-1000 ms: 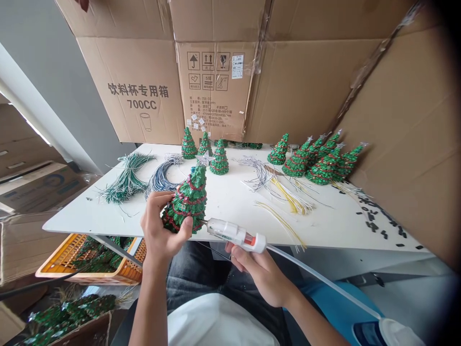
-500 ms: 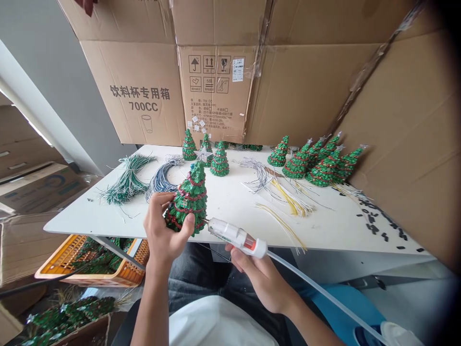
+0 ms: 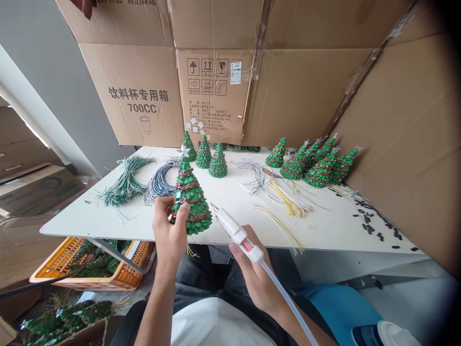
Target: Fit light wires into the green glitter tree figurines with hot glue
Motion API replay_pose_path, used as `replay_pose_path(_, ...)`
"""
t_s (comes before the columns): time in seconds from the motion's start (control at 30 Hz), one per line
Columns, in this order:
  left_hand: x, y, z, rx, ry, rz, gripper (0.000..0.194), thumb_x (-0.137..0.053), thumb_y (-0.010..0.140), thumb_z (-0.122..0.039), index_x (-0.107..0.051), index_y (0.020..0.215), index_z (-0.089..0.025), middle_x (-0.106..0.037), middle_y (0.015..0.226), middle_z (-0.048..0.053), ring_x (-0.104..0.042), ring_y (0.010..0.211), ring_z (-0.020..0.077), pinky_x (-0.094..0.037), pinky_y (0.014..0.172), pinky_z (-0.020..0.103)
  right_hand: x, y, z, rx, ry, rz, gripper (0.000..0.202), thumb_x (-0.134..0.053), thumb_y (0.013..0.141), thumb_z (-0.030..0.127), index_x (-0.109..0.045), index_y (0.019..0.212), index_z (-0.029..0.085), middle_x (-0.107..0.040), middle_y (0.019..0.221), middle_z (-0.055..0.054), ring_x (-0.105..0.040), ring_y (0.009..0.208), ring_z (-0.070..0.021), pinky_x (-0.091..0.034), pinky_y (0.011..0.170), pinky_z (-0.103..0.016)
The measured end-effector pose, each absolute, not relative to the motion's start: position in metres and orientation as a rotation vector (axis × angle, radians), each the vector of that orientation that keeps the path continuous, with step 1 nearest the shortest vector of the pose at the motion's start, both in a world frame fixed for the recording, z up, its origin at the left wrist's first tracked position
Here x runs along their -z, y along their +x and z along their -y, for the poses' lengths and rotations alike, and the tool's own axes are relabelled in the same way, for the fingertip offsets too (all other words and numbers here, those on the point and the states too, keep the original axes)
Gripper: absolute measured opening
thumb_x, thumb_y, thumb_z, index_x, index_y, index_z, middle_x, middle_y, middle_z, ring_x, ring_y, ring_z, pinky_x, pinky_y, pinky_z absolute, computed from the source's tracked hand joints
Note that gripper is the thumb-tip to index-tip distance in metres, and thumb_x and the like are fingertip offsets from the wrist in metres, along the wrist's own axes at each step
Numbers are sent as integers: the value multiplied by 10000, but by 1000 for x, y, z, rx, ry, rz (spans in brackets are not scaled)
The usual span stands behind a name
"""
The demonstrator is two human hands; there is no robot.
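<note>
a: start at the far left. what is there?
b: one orange basket (image 3: 36,276) below the desk (image 3: 230,192), with green trees heaped in it, too tangled to count.
a: and on top?
b: two wire bundles, side by side: one green-and-white bundle (image 3: 126,182), then one dark blue bundle (image 3: 156,181).
a: next?
b: the left hand (image 3: 171,230), curled round one decorated tree (image 3: 192,211), thumb in front and fingers at its left side. the tree is upright at the front edge of the desk, one silver star (image 3: 183,152) on its tip, a few yellow wires dangling below.
a: anything behind it?
b: three small plain-tipped trees (image 3: 218,161), standing near the cardboard (image 3: 298,96).
a: and the other hand?
b: the right hand (image 3: 254,269) is closed around one white glue gun (image 3: 236,232). its nozzle points up and left, just beside the tree's base but apart from it. one glue stick (image 3: 288,300) runs out of the back.
a: further right?
b: one sheaf of pale wires (image 3: 255,173), one plain-tipped tree (image 3: 276,154), one loose spray of yellow strands (image 3: 279,223) and one thicker yellow-and-white bundle (image 3: 288,197).
a: then more trees?
b: five star-topped trees (image 3: 320,170), crowded together, some tilted.
a: last?
b: small black pieces (image 3: 368,229) scattered at the right end, too many overlapping to count.
</note>
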State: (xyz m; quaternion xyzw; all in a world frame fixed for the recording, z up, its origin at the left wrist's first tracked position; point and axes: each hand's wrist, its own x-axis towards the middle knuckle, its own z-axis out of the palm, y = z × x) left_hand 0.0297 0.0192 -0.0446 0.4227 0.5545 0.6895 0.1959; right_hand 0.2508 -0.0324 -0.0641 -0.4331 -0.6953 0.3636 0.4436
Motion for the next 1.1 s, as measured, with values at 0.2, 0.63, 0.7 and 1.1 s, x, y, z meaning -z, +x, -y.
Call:
replay_pose_path(0.2,35,23,-26,-1957,922,-1238,332,-615,905,-606,-580,914,-276,-649,830,8,-651,766,238,-563,722,374,82,266,4,-767,-1181,1695,232,-492,1209,458,-602,1240,256,-641,1028,-17,-613,876,-222,-539,832,-379)
replay_pose_path(0.63,8,28,13,-1950,683,-878,446,-488,1008,-608,-809,1102,-314,-805,928,88,-790,934,349,-680,743,512,108,271,-25,-606,-1324,1832,434,-644,1086,284,-605,1517,250,-701,1345,-124,-687,1330,-349,-584,1165,-565)
replay_pose_path(0.7,10,40,11,-1928,656,-873,337,-619,912,-565,-773,969,-270,-773,845,63,-756,777,302,-664,691,467,110,269,-25,-577,-1338,1850,445,-613,1107,292,-587,1549,248,-688,1374,-136,-666,1364,-354,-575,1184,-573)
replay_pose_path(1.1,29,76,15,-1804,1222,-958,320,-684,976,-575,-631,1076,-275,-733,974,46,-696,821,265,-565,684,380,102,266,-19,-413,-1421,1942,458,-568,1051,216,-687,1493,245,-691,1316,-143,-577,1248,-403,-486,1093,-627)
